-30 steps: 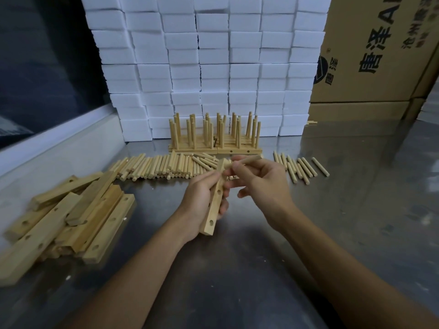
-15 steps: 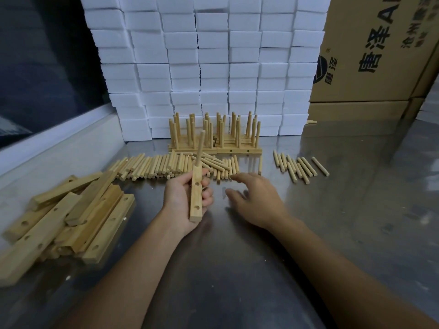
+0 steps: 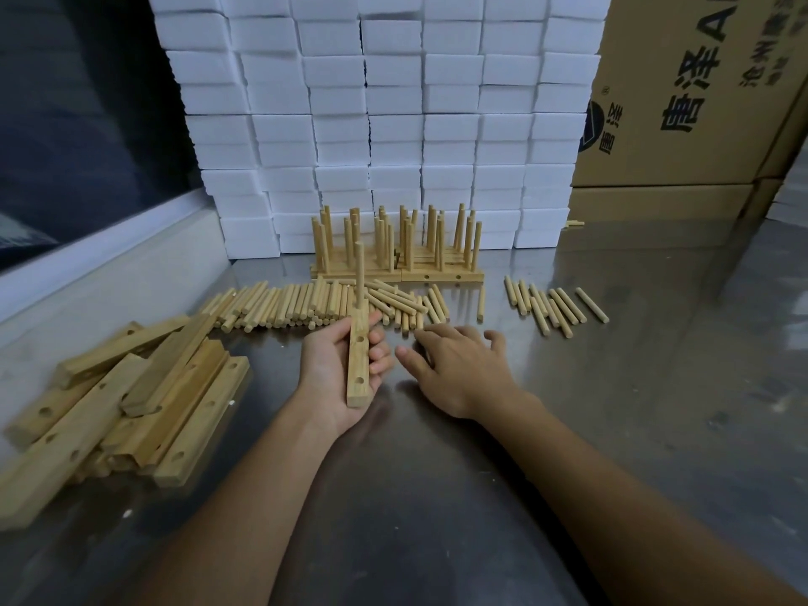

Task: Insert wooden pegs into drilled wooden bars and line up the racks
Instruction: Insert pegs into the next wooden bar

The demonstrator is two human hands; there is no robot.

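Left hand [image 3: 339,367] at centre of view, palm up, fingers curled round a drilled wooden bar [image 3: 358,365]. Bar runs roughly 6-to-12, near end over the heel of the palm. One peg [image 3: 359,273] stands upright in the bar's far hole; two more holes on its top face show bare.

Right hand [image 3: 459,365] just to 3 o'clock of the left, palm down, fingers spread and relaxed, holding nothing. Fingertips [image 3: 426,336] reach toward 11 o'clock, at the near edge of the loose pegs; contact with them cannot be told.

Loose pegs [image 3: 306,306] lie in a long row on the metal table [image 3: 437,496] at 12 o'clock of the hands, mostly side by side, some crossed at the right end. A smaller group of pegs [image 3: 548,306] lies at 2 o'clock, well apart from the main row. One single peg [image 3: 481,303] lies between the two groups.

Finished racks [image 3: 395,244] stand beyond the loose pegs at 12 o'clock, pegs upright, bars packed close together against a wall of white foam blocks [image 3: 393,124].

Pile of unfilled drilled bars [image 3: 131,404] at 9 o'clock, heaped loosely, holes visible on several.

Cardboard boxes [image 3: 699,102] with printed characters at 2 o'clock, far right corner.
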